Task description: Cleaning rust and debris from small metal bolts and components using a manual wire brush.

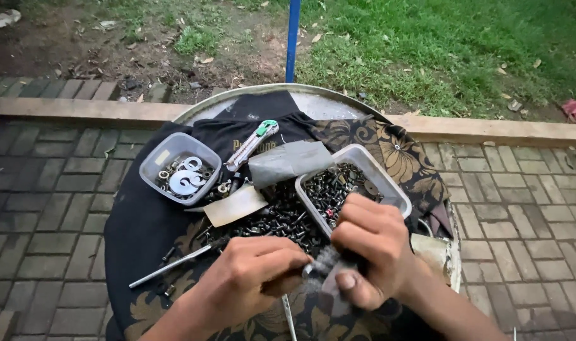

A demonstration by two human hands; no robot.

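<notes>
My left hand (247, 278) and my right hand (370, 249) meet low in the view over a round table (326, 101) draped in dark cloth. Both pinch a small dark metal part (326, 260), blurred, between their fingertips. The right hand also clasps a dark handle or tool, mostly hidden by its fingers. Just beyond the hands stands a clear plastic tub of black screws (348, 183), with a loose heap of black bolts (275, 218) to its left.
A second tub with washers and rings (180, 169) sits at the left. A utility knife (253, 144), grey tape, a card scrap and a thin metal rod (171, 265) lie on the cloth. Brick paving surrounds the table; a blue pole (293, 38) and grass lie beyond.
</notes>
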